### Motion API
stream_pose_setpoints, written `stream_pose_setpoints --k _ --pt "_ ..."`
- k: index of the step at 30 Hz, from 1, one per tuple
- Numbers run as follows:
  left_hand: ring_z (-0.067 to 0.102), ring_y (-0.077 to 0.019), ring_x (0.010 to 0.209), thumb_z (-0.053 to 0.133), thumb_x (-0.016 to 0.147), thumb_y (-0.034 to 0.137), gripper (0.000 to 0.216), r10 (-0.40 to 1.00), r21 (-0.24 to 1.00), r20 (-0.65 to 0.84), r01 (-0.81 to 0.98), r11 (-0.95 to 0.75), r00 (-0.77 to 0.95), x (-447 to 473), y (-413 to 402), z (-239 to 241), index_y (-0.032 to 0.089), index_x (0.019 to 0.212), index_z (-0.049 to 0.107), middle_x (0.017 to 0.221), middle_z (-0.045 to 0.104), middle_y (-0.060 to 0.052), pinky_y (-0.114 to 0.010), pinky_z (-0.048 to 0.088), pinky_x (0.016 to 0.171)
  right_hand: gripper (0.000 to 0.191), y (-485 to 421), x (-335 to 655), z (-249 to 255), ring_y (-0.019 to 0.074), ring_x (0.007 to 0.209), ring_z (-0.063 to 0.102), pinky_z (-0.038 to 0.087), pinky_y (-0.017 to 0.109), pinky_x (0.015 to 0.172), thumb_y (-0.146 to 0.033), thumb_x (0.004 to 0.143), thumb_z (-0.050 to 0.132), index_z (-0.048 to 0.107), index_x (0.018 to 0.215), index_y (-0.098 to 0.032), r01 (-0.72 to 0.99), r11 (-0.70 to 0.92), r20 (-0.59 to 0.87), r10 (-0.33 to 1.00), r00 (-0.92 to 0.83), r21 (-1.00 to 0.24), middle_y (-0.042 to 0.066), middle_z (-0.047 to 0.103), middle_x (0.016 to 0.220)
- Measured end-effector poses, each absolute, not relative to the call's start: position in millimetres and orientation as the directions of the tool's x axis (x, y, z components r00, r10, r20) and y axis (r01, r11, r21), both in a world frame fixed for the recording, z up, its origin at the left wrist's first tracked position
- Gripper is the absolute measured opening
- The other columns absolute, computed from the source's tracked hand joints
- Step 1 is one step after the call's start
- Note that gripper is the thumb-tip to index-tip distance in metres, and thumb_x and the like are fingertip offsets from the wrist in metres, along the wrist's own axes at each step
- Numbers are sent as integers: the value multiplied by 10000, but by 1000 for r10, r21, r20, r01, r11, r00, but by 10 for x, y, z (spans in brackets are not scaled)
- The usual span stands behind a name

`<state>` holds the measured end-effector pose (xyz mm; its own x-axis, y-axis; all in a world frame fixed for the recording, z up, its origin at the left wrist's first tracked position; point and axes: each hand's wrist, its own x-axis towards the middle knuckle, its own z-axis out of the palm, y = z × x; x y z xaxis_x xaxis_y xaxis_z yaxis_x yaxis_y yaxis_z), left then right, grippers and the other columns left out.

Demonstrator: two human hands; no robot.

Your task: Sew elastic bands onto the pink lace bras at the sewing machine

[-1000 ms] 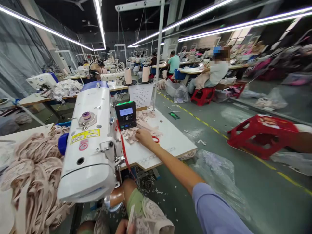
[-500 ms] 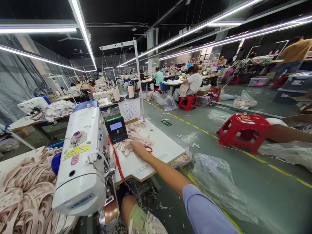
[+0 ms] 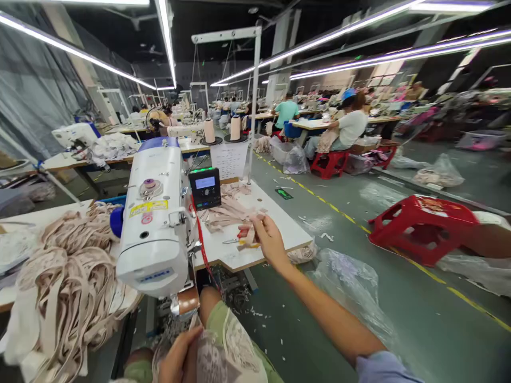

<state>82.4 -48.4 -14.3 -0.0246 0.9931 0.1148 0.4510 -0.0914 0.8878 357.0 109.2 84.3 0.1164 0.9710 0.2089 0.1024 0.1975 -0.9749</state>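
My right hand (image 3: 270, 242) is over the white sewing table (image 3: 283, 226), thumb and fingers pinched on the end of a beige fabric strip (image 3: 250, 235). Just under that strip lies a pair of scissors (image 3: 230, 242), its handles partly covered. More beige strips (image 3: 223, 213) are heaped behind, by the control panel (image 3: 205, 189). Low in the view, my left hand (image 3: 180, 355) is closed at the edge of pale lace fabric (image 3: 213, 354) spread over my lap. The frame's bottom cuts off part of that hand. Left of the panel stands the white sewing machine (image 3: 154, 229).
A big pile of beige strips (image 3: 72, 271) covers the left table. Two thread cones (image 3: 235, 128) stand behind the machine. On the floor at right are a plastic bag (image 3: 347, 276) and a red stool (image 3: 423, 226). A co-worker in white (image 3: 351, 127) sits farther back.
My right hand has drawn back from the strip heap toward the table's near edge, with a beige strip pinched in it. My left hand has come into view below. The camera has turned and tilted.
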Motion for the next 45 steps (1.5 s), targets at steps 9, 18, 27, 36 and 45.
stream_pose_setpoints --k 9,18,27,36,45 --pt "677 -272 900 546 837 673 571 828 939 -124 335 -81 548 1150 -574 351 193 1066 755 988 748 -99 -334 520 829 273 -259 2941 549 193 809 731 565 325 719 -507 981 455 478 939 -239 -79 -90 -41 872 -487 -993 58 746 940" --pt "657 -195 766 357 991 500 549 781 958 -244 270 100 575 1141 -442 442 163 922 785 830 749 -64 -270 471 748 505 584 3335 169 200 799 707 523 264 599 -709 825 544 537 986 -230 -402 -252 -254 966 -48 -880 71 725 930" --pt "698 -198 884 457 981 333 346 879 952 2 267 -147 476 1305 -302 459 169 1089 741 969 762 -77 -283 535 830 402 23 3001 40 121 615 534 420 237 573 -582 823 655 699 874 -186 -210 -409 -310 869 -385 -888 -1 610 706" --pt "689 -175 764 451 972 196 332 915 399 390 877 -268 102 791 -181 314 161 1230 657 1083 661 -147 -245 524 597 295 749 2768 197 122 523 564 457 242 517 -462 762 720 660 800 -176 -67 -248 -198 885 -421 -966 -16 620 595" --pt "645 -176 648 438 989 380 379 989 693 -47 718 -68 139 540 -196 427 244 1309 590 713 677 -2 -260 489 614 93 972 2547 336 211 707 636 527 337 681 -299 828 604 661 809 -227 288 209 97 928 -361 -935 27 674 728"
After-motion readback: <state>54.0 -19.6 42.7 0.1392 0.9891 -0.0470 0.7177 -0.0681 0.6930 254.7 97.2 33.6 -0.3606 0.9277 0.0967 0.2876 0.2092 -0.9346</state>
